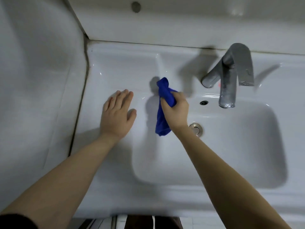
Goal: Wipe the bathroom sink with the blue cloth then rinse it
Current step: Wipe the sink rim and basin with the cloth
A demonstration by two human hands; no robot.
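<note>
A white bathroom sink (222,192) fills most of the frame, its basin sunk toward the lower right and a flat ledge running along its left side. A tiled wall (36,80) rises at the left of the frame. At the upper right stands a grey faucet (229,75), its spout reaching down over the basin's back edge.

The left hand (117,114) lies palm down on the ledge left of centre, fingers (122,98) straight, close together and holding nothing.

The right hand (175,109), at the centre of the frame, has its fingers clamped on the blue cloth (162,106). The bunched cloth sticks up above the fist and hangs down below it, over the basin's left rim.

Just right of the right wrist sits the metal drain (196,128). Above it, near the spout's tip, is a small dark overflow hole (203,102).
</note>
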